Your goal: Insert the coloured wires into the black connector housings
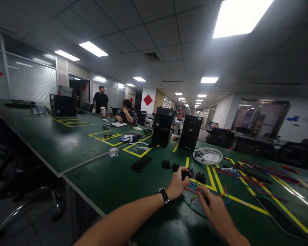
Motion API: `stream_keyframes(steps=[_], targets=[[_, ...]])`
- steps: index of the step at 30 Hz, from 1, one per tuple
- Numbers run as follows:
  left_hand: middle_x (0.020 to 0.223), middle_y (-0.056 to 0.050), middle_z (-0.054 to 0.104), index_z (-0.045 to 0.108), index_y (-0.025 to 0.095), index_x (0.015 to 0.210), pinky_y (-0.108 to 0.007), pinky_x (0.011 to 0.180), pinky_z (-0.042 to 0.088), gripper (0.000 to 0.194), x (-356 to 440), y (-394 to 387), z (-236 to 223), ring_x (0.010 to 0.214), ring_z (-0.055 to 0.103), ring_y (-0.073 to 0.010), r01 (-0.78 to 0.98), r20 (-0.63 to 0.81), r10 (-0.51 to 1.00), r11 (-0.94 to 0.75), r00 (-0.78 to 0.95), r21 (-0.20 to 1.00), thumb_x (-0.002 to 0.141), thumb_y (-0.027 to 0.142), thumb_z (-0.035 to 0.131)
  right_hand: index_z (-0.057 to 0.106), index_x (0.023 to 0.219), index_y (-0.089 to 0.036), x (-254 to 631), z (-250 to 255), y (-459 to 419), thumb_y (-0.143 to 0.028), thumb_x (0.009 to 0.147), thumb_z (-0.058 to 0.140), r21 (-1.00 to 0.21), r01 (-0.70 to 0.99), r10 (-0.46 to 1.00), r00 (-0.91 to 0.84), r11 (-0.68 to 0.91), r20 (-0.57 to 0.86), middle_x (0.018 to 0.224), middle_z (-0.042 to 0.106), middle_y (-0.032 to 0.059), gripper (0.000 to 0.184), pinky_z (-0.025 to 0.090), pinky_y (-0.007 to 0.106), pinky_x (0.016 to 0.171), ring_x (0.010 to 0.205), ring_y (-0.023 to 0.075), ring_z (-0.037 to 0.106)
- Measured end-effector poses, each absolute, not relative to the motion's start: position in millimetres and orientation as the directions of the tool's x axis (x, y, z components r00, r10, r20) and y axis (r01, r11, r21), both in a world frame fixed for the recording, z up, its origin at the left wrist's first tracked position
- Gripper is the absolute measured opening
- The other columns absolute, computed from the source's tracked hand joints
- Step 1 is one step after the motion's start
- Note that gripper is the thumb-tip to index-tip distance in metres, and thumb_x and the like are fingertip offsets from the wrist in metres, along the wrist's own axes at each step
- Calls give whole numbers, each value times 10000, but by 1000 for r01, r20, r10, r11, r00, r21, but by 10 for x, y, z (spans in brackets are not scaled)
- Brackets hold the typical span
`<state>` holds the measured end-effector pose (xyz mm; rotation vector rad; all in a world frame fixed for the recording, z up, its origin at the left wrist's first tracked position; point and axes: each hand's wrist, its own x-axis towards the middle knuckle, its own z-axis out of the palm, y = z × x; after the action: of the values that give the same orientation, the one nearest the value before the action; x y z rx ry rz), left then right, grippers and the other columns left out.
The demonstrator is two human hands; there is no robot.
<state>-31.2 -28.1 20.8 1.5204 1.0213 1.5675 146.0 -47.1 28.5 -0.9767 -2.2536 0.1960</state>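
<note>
My left hand [177,184], with a black watch [163,195] at the wrist, is closed around a small black block-like part [185,174]. Blue, red and green wires [192,186] run between my two hands, just above the green table. My right hand [213,206] pinches the wires with thumb and forefinger; a ring shows on one finger. A green wire [195,212] hangs in a loop below. Just beyond my left hand stand several similar black parts [166,164] on the table. Exactly where the wires meet the held part is hidden by my fingers.
A dark phone [141,164] lies left of my hands. Beyond stand two black computer towers [164,126] and a white basket [207,156]. Loose wires [256,177] spread over the right side, near a dark flat panel [279,215]. Two people [129,116] are farther back.
</note>
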Motion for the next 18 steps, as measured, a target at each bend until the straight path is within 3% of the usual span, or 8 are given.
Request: stream_keyframes(steps=[5,8,10,14,18], targets=[[1037,-58,590,447,208,1102,-258,538,541,307,-281,-282,249,664,592,-116,-178,383,924,-377,4,909,853,371,522,595,953,-201,1452,247,-443,-377,968,334,-407,585,709,-516,701,481,852,688,73,315,464,305,709,801,226,665],[985,-43,563,447,228,1140,-273,573,535,415,-346,-299,246,716,584,-134,-273,352,935,-327,48,905,894,556,380,601,882,-197,1420,263,-492,-367,982,311,-428,581,721,-552,693,419,744,659,32,350,429,276,656,703,190,635],[869,-22,547,487,209,1080,-253,571,507,469,-401,-298,229,663,554,-122,-213,363,931,-349,27,912,901,601,301,612,878,-191,1412,327,-518,-350,985,316,-434,571,717,-571,697,400,730,649,18,353,415,262,657,689,172,618],[766,6,521,510,195,911,-222,576,462,398,-385,-265,220,627,531,-109,16,475,879,-475,-35,880,903,566,365,635,824,-192,1462,524,-518,-333,981,350,-410,584,714,-575,701,400,746,658,15,355,405,246,675,720,163,620],[754,2,564,497,205,922,-235,571,479,364,-272,-105,415,601,564,-113,-127,408,872,-452,-270,883,926,528,327,639,927,-196,1528,549,-504,-329,996,321,-334,673,740,-507,660,442,847,693,45,352,413,249,724,802,178,642]])
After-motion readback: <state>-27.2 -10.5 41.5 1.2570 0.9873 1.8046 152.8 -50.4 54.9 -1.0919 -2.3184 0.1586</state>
